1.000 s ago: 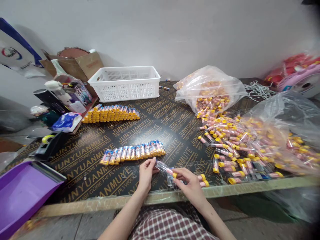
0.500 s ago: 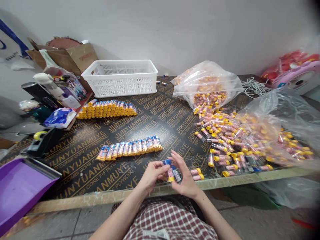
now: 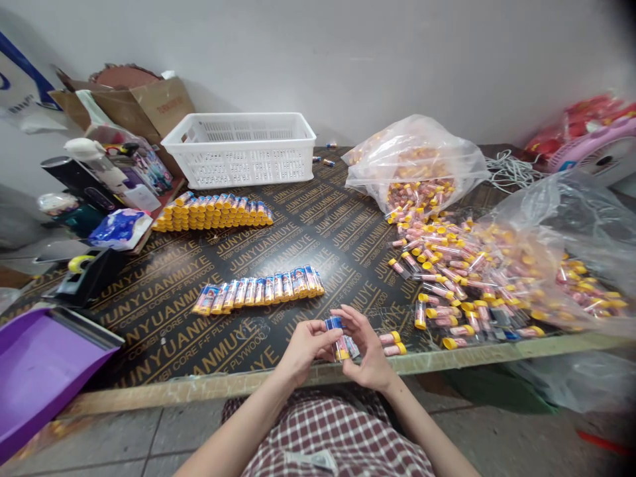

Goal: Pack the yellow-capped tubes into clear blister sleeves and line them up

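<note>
Just above the front edge of the table, my left hand pinches a small yellow-capped tube between thumb and fingers. The tube stands nearly upright, yellow end down, with a blue printed wrap around its upper part and pink contents. My right hand is curled around its other side, thumb by the yellow end and fingertips near the blue top. A silvery-blue piece, partly hidden, shows between the hands. Two unwrapped tubes lie right of my right hand. Beyond my hands lies a slanting row of wrapped tubes.
A stack of wrapped tubes lies before a white plastic basket. Loose tubes spill from a clear bag at right. A tape dispenser and purple dustpan are at left, a pink fan far right.
My right fingers have closed in around the tube, and their tips have come down toward its top. My left hand keeps its pinch. The rows and piles stay as they were.
</note>
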`<action>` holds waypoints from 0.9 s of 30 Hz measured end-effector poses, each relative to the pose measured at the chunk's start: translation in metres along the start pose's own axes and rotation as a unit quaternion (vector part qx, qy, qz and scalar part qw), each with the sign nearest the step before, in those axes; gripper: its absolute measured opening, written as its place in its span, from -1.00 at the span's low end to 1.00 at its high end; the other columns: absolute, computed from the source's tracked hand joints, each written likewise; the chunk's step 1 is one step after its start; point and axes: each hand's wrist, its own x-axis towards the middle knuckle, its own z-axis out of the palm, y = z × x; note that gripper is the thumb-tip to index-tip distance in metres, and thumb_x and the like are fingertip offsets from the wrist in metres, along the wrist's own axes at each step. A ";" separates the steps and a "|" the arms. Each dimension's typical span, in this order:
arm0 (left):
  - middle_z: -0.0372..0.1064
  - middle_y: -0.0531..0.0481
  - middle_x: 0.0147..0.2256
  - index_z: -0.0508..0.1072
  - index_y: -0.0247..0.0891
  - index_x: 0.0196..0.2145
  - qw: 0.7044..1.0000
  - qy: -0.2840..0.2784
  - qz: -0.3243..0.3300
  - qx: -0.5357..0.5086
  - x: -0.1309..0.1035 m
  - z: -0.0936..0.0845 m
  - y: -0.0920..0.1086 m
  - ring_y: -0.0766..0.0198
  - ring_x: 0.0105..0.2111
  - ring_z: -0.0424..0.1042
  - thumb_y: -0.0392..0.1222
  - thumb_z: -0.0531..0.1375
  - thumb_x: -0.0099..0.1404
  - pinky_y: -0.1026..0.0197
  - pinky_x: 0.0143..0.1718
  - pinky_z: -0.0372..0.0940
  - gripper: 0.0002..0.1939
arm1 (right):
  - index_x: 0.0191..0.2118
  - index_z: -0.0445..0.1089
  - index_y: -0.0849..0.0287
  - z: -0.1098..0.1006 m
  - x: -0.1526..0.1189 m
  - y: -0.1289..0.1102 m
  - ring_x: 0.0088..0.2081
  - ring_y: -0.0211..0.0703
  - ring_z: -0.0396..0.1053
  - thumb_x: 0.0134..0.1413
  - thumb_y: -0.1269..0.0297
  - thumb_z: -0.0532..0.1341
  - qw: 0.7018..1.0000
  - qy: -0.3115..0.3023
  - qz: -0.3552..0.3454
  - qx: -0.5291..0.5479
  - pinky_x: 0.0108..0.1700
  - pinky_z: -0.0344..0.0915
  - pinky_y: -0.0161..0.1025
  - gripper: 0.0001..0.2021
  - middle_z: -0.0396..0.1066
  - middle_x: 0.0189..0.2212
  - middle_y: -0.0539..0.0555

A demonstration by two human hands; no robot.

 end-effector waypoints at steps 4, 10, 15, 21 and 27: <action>0.40 -0.05 -0.54 0.47 -0.45 -0.43 1.000 0.000 0.001 -0.003 -0.001 0.000 0.002 0.38 -0.60 0.34 -0.02 0.38 -0.12 0.34 -0.56 0.26 -0.59 | 0.22 -0.07 0.04 0.000 0.000 0.000 0.11 -0.01 0.20 -0.30 0.59 0.10 1.000 0.001 -0.003 0.000 0.11 0.23 -0.05 -0.16 0.14 0.13 0.14; 0.40 -0.05 -0.55 0.44 -0.44 -0.46 1.000 0.005 -0.002 -0.004 -0.002 0.001 -0.002 0.38 -0.61 0.33 -0.02 0.37 -0.12 0.34 -0.57 0.25 -0.60 | 0.22 -0.09 0.04 0.002 0.001 -0.002 0.12 -0.02 0.18 -0.28 0.59 0.11 1.000 -0.005 -0.004 -0.006 0.12 0.21 -0.05 -0.16 0.13 0.14 0.14; 0.39 -0.01 -0.58 0.38 -0.37 -0.45 0.995 0.053 0.054 0.059 0.011 -0.017 0.012 0.36 -0.65 0.32 0.03 0.35 -0.11 0.31 -0.58 0.23 -0.58 | 0.27 -0.26 -0.02 -0.005 0.006 -0.005 0.19 0.02 0.07 -0.16 0.48 0.16 1.000 -0.015 0.006 -0.024 0.18 0.10 0.03 -0.13 -0.20 0.28 0.12; 0.29 0.15 -0.65 0.34 -0.25 -0.19 0.848 0.287 0.229 0.383 0.053 -0.065 0.067 0.29 -0.59 0.33 0.04 0.33 -0.08 0.30 -0.49 0.17 -0.47 | 0.27 -0.24 -0.02 -0.029 0.004 0.002 0.17 0.06 0.09 0.02 0.32 0.14 0.996 0.063 0.008 -0.064 0.17 0.08 0.12 -0.26 -0.17 0.27 0.13; 0.33 0.03 -0.57 0.36 -0.24 -0.12 0.710 0.316 0.219 0.590 0.066 -0.067 0.074 0.17 -0.47 0.37 0.13 0.20 0.10 0.26 -0.42 0.10 -0.52 | 0.22 -0.01 0.01 -0.055 -0.003 -0.001 0.13 0.05 0.15 0.01 0.28 0.19 0.977 0.083 0.044 -0.193 0.10 0.19 0.04 -0.36 -0.07 0.24 0.13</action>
